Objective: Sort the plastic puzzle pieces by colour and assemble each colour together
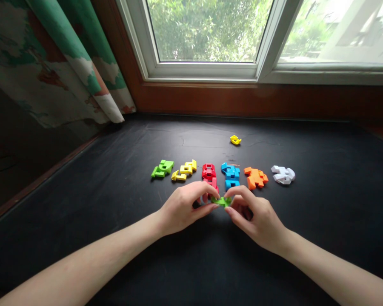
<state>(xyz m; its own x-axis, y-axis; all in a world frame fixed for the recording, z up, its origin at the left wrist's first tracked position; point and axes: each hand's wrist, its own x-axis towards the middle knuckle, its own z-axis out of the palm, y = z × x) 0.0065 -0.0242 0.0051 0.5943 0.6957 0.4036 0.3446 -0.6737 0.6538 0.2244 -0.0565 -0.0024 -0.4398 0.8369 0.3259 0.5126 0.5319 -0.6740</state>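
Two hands (182, 209) (262, 219) pinch a green piece (222, 202) (fingertips (229, 210) partly hide it).

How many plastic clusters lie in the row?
6, left to right: green cluster, yellow cluster, red cluster partly behind the left hand, blue cluster, orange cluster, white cluster. More pieces could be hidden there.

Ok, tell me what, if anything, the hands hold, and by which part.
A small green piece: the left hand pinches its left end, the right hand its right end.
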